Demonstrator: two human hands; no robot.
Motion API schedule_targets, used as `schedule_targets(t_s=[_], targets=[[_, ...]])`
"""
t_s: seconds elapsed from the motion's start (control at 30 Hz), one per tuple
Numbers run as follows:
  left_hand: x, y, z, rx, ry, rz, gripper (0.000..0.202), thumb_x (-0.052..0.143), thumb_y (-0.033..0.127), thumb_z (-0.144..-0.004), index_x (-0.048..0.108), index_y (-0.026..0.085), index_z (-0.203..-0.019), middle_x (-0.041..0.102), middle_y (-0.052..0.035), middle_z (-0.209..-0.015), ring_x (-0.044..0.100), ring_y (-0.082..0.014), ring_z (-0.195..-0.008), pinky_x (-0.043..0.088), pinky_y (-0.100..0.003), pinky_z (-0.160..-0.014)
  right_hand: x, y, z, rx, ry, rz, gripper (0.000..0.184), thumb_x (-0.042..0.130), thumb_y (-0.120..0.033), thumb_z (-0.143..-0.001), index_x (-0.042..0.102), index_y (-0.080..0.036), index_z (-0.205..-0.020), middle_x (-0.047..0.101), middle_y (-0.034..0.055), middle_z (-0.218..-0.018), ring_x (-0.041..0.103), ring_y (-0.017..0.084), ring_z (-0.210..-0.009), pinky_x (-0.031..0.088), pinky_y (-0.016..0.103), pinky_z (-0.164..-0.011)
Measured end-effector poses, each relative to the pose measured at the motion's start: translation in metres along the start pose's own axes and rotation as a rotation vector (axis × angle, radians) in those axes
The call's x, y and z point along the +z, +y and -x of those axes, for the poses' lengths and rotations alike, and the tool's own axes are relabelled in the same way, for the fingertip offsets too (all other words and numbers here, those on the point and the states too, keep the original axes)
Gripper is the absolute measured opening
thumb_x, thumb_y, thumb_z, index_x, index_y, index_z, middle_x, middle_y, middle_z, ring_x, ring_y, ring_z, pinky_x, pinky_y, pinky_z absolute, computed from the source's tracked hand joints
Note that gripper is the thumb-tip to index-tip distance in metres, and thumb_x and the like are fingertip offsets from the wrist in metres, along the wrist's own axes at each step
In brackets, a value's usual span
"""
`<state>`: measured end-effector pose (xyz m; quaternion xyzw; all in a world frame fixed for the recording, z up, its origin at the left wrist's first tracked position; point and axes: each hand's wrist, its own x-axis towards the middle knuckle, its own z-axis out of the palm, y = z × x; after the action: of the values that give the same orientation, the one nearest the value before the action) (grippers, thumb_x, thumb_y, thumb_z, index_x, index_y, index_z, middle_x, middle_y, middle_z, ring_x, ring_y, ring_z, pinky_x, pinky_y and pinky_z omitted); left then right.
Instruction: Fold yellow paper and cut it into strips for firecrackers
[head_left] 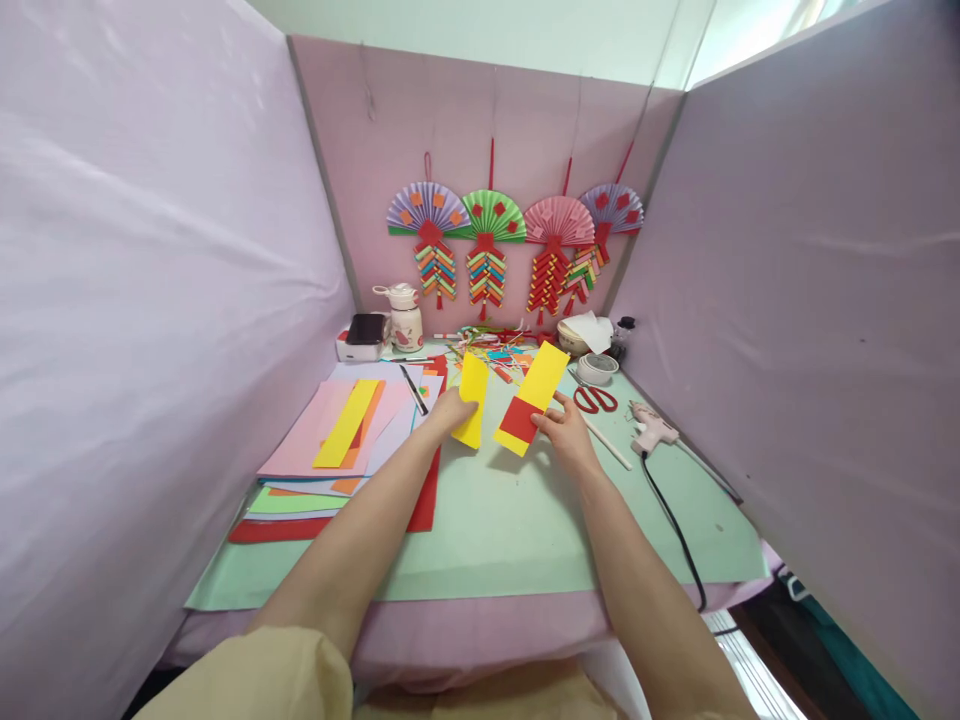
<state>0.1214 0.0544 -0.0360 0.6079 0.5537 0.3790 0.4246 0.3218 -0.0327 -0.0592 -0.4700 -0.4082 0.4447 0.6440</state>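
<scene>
My left hand (454, 410) is closed on a yellow paper strip (472, 380), held tilted above the table. In my right hand (564, 430) is a second yellow strip (546, 372), pinched together with a red paper piece (518, 419) that lies across its lower part. The two strips are apart, side by side over the middle of the table. To the left, another yellow strip (347, 425) rests on a stack of coloured paper (292, 445). A black pen-like tool (414, 390) lies near my left hand. Red-handled scissors (596, 400) lie beyond my right hand.
At right lie a glue gun (651, 428) with its cord, a white stick (609, 444) and a tape roll (598, 368). Paper scraps (499, 350), a bottle (406, 320) and a bowl (573, 341) stand at the back. Paper fan ornaments (495, 215) hang on the pink rear panel.
</scene>
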Motion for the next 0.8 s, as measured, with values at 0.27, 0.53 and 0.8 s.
schedule_targets(t_s=[0.27,0.53,0.8], targets=[[0.021,0.008,0.049,0.338,-0.092,-0.064,0.038,0.065,0.031,-0.076,0.058,0.017,-0.110,0.067,-0.0095,-0.100,0.062,-0.0221,-0.094,0.047,-0.031,-0.080,0.004,-0.005,0.008,-0.287,-0.062,0.293,0.067,0.062,-0.024,-0.071,0.037,-0.019,-0.133,0.063,-0.0043,-0.070,0.060,0.017,-0.069,0.048,0.033,-0.072],[0.042,-0.025,0.058,0.301,-0.135,0.018,0.014,0.058,0.026,-0.073,0.065,0.017,-0.080,0.067,-0.0003,-0.079,0.060,-0.0163,-0.075,0.044,-0.026,-0.069,0.000,0.004,0.011,-0.271,-0.211,0.488,0.052,0.060,-0.024,-0.069,0.051,-0.019,-0.120,0.068,0.0009,-0.084,0.060,0.016,-0.074,0.047,0.030,-0.070],[0.039,-0.028,0.059,0.312,-0.206,-0.050,0.014,0.059,0.024,-0.071,0.064,0.018,-0.083,0.068,-0.0018,-0.082,0.062,-0.0180,-0.077,0.045,-0.028,-0.071,-0.009,0.011,0.007,-0.222,-0.268,0.640,0.015,0.057,-0.025,-0.070,0.067,-0.017,-0.078,0.065,-0.0005,-0.074,0.054,0.015,-0.067,0.042,0.027,-0.065]])
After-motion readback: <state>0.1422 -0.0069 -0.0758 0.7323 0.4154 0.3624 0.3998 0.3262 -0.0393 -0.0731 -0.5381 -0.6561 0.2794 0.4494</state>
